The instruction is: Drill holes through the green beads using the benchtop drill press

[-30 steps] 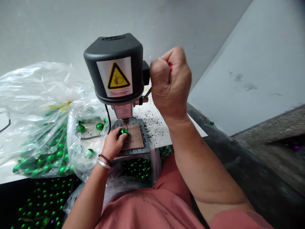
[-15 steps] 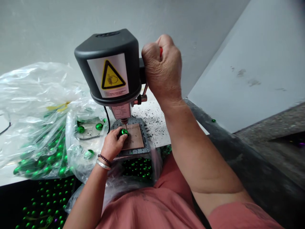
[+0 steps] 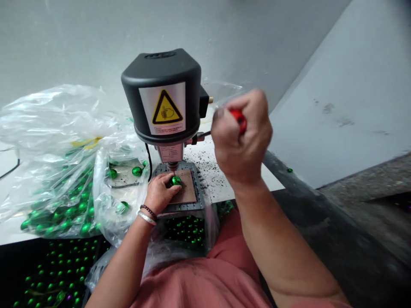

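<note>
A small bench drill press (image 3: 162, 100) with a dark housing and a yellow warning label stands in front of me. My left hand (image 3: 160, 189) pinches a shiny green ball (image 3: 175, 181) between thumb and fingers, resting it on the brown board (image 3: 186, 192) on the machine's base (image 3: 198, 188). The drill bit (image 3: 174, 172) is right above the ball; whether it touches cannot be made out. To the right of the housing, my right hand (image 3: 242, 137) is wrapped round the red knob (image 3: 239, 119) of the feed lever.
A clear plastic bag (image 3: 58, 124) full of green balls lies on the white table (image 3: 9, 233) at left. Loose green balls (image 3: 137, 171) lie beside the machine. Dark shavings (image 3: 210, 171) are scattered at its right. More green balls (image 3: 188, 229) are below the table edge.
My right hand has pulled the lever knob down and toward the right, away from the housing. My left hand still holds the ball under the bit. The view has shifted slightly.
</note>
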Demonstrator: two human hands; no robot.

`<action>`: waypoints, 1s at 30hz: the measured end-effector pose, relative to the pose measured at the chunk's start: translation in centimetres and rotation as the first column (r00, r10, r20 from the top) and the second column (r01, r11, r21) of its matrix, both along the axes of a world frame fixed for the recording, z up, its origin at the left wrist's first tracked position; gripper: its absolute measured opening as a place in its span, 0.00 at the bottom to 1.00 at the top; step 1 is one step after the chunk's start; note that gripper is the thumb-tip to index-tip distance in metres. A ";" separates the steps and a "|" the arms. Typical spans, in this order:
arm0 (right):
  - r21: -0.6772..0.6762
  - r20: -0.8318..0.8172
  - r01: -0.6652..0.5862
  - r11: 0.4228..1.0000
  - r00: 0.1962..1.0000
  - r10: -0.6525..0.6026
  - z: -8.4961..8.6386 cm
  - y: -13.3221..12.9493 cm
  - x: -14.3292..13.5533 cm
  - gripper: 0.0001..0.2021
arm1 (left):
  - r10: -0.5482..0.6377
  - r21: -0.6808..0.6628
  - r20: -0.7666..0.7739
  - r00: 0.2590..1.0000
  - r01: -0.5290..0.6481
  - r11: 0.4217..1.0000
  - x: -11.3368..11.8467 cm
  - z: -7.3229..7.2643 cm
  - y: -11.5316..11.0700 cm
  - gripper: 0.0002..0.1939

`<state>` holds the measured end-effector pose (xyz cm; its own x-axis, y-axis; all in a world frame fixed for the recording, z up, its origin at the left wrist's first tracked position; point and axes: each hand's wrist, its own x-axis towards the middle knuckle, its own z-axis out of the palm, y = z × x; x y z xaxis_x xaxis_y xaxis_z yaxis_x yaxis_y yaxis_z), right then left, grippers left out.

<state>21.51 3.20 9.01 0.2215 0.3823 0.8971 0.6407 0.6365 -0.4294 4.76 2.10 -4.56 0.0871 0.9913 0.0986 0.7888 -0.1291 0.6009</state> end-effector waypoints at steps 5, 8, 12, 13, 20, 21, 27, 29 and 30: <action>0.084 0.138 0.086 0.993 0.986 -0.097 -3.7 -2.9 0.4 0.03 | -0.008 0.005 0.000 1.000 0.008 1.000 -0.1 -0.3 0.0 0.21; 0.074 0.128 0.077 0.994 0.988 -0.086 -4.7 -3.1 0.4 0.02 | -0.017 0.010 -0.009 1.000 0.017 1.000 -0.1 -0.4 0.0 0.21; 0.053 0.111 0.019 0.998 0.994 -0.025 -5.6 -2.9 0.3 0.02 | -0.029 0.035 -0.007 1.000 0.029 0.999 -0.2 -0.5 0.0 0.20; 0.055 0.115 0.005 0.998 0.993 -0.011 -5.9 -2.8 0.3 0.03 | -0.035 0.044 -0.008 0.999 0.035 0.998 -0.2 -0.6 0.0 0.19; 0.056 0.064 -0.042 0.998 0.997 0.038 -7.1 -2.9 0.0 0.06 | -0.028 0.040 -0.005 1.000 0.029 0.999 -0.3 -0.7 -0.1 0.19; 0.051 0.052 -0.043 0.998 0.998 0.040 -7.2 -2.9 -0.1 0.07 | -0.032 0.034 0.000 0.999 0.032 0.999 -0.2 -0.7 -0.1 0.19; 0.027 0.035 -0.076 0.997 0.997 0.075 -9.1 -3.4 -0.3 0.08 | -0.016 0.030 0.000 1.000 0.016 0.999 -0.2 -0.7 -0.3 0.20; 0.023 0.048 -0.092 0.996 0.995 0.091 -9.4 -3.5 -0.2 0.07 | -0.010 0.030 -0.006 1.000 0.010 0.999 -0.2 -0.7 -0.3 0.21; 0.029 0.047 -0.096 0.995 0.994 0.094 -9.1 -3.4 -0.2 0.06 | -0.012 0.030 -0.005 1.000 0.012 0.999 -0.1 -0.7 -0.4 0.21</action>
<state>21.27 -0.22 -0.11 0.1446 0.3713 0.9172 0.5949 0.7080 -0.3804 4.62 1.75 -5.24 0.0999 0.9868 0.1275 0.7898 -0.1566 0.5930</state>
